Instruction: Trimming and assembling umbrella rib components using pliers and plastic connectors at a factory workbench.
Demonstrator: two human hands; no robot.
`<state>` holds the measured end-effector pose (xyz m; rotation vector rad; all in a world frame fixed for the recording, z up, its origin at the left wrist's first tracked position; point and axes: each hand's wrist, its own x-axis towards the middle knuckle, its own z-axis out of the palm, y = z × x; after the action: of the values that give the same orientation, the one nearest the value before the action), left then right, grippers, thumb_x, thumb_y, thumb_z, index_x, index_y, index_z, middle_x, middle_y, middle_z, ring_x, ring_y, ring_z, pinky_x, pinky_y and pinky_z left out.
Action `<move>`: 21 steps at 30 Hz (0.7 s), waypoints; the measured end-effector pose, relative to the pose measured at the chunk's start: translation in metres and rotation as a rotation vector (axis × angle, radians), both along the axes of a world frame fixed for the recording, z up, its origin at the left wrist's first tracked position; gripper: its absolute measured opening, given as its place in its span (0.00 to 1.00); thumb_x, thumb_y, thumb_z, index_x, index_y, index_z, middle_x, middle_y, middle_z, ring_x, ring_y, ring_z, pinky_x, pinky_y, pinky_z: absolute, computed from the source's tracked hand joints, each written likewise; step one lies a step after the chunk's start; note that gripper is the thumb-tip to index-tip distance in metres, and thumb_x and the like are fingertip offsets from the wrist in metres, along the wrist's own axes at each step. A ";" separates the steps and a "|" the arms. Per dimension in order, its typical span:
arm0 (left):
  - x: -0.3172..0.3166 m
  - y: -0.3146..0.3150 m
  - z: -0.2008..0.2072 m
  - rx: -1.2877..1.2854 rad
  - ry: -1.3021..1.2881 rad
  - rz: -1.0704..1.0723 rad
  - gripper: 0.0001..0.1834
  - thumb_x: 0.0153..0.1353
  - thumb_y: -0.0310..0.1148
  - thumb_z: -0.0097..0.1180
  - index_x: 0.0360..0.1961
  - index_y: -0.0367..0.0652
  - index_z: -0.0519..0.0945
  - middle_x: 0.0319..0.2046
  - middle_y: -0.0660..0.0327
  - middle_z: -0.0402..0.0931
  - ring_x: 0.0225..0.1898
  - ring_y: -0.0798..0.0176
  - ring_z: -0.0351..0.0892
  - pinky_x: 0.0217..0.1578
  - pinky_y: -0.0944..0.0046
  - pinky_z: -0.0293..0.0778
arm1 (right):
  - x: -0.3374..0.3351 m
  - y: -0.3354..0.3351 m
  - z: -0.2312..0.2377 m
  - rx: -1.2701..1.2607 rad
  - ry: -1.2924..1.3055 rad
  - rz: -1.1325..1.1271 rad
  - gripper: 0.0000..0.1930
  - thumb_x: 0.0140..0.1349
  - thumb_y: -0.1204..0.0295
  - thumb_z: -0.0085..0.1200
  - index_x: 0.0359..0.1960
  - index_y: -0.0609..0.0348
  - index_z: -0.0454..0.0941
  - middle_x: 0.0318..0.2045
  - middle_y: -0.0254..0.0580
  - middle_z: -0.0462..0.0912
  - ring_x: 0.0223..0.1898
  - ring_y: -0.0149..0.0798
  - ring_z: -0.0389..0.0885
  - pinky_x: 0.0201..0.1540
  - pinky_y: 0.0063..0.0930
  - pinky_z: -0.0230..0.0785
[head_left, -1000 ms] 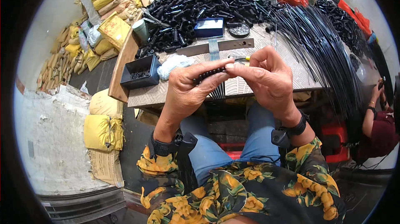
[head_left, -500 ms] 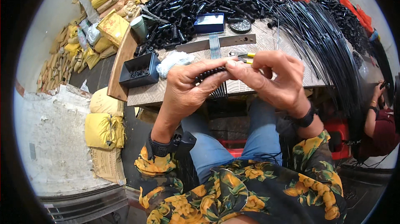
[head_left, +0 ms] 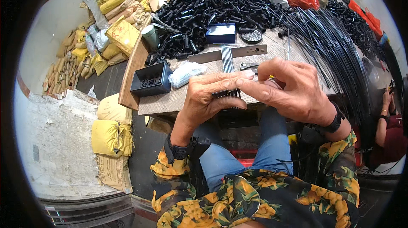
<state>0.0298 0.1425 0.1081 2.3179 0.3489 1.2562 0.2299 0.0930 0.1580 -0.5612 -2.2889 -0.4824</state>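
My left hand is closed around a row of small black pieces, gripped between its fingers and thumb above the table's front edge. My right hand meets the left fingertips with its thumb and index finger pressed together; whatever lies between them is hidden. Beyond the hands, several thin metal rods cross a flat metal bar with holes at its right end. Pliers with yellow handles lie on the table, partly covered by my right hand.
A dark bin of small black parts stands left, beside a crumpled plastic bag. Behind are a blue box, a round dish and heaped black tubes. Long black rods cover the right side. A co-worker's arm shows far right.
The left fingers now lie flatter over the row of black pieces, and the right index finger has straightened toward them. The whole view has shifted slightly.
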 end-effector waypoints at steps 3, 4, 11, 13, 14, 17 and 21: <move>0.002 0.001 0.001 -0.033 0.011 -0.009 0.21 0.39 0.32 0.66 0.38 0.40 0.80 0.39 0.55 0.79 0.40 0.55 0.80 0.39 0.64 0.75 | 0.001 0.000 -0.006 -0.155 0.063 -0.002 0.22 0.41 0.80 0.55 0.42 0.53 0.78 0.25 0.35 0.70 0.22 0.29 0.72 0.20 0.19 0.66; 0.002 0.000 0.002 -0.044 0.025 -0.004 0.20 0.39 0.32 0.66 0.38 0.40 0.80 0.39 0.55 0.79 0.40 0.55 0.80 0.39 0.64 0.74 | -0.001 0.001 -0.012 -0.121 0.110 -0.014 0.22 0.41 0.81 0.55 0.42 0.52 0.78 0.26 0.34 0.70 0.21 0.28 0.72 0.19 0.18 0.65; -0.002 0.001 0.001 -0.088 -0.023 -0.038 0.19 0.41 0.31 0.65 0.38 0.38 0.80 0.39 0.54 0.79 0.40 0.56 0.80 0.38 0.65 0.74 | -0.001 0.001 -0.012 -0.081 0.117 -0.016 0.18 0.44 0.76 0.55 0.42 0.54 0.77 0.26 0.34 0.69 0.20 0.28 0.71 0.18 0.19 0.65; -0.002 0.001 0.003 -0.049 0.030 -0.019 0.20 0.40 0.30 0.65 0.38 0.37 0.80 0.40 0.54 0.79 0.39 0.56 0.80 0.38 0.65 0.74 | 0.002 0.001 -0.011 -0.077 0.078 -0.035 0.15 0.49 0.72 0.54 0.41 0.56 0.76 0.26 0.34 0.69 0.21 0.29 0.73 0.19 0.21 0.67; -0.002 0.001 0.004 -0.050 0.033 -0.023 0.20 0.40 0.30 0.65 0.38 0.37 0.80 0.40 0.54 0.79 0.39 0.56 0.80 0.38 0.65 0.74 | 0.000 -0.001 -0.009 -0.077 0.069 -0.021 0.15 0.49 0.72 0.54 0.41 0.56 0.76 0.26 0.34 0.68 0.20 0.29 0.72 0.18 0.22 0.66; -0.004 0.001 0.004 -0.030 0.021 -0.025 0.20 0.38 0.31 0.66 0.36 0.37 0.80 0.37 0.54 0.79 0.36 0.57 0.80 0.35 0.66 0.74 | -0.003 -0.001 -0.006 -0.081 0.086 0.003 0.19 0.46 0.76 0.55 0.43 0.57 0.75 0.25 0.35 0.68 0.20 0.29 0.71 0.18 0.21 0.65; -0.001 0.000 0.004 0.045 0.027 0.034 0.20 0.34 0.33 0.68 0.32 0.38 0.80 0.29 0.56 0.79 0.28 0.58 0.80 0.28 0.66 0.72 | -0.003 0.007 -0.011 -0.234 0.179 0.138 0.23 0.45 0.81 0.54 0.48 0.60 0.71 0.27 0.41 0.72 0.23 0.37 0.74 0.20 0.23 0.67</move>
<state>0.0292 0.1429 0.1119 2.3779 0.3744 1.2628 0.2274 0.1002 0.1466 -0.5314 -2.2058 -0.0932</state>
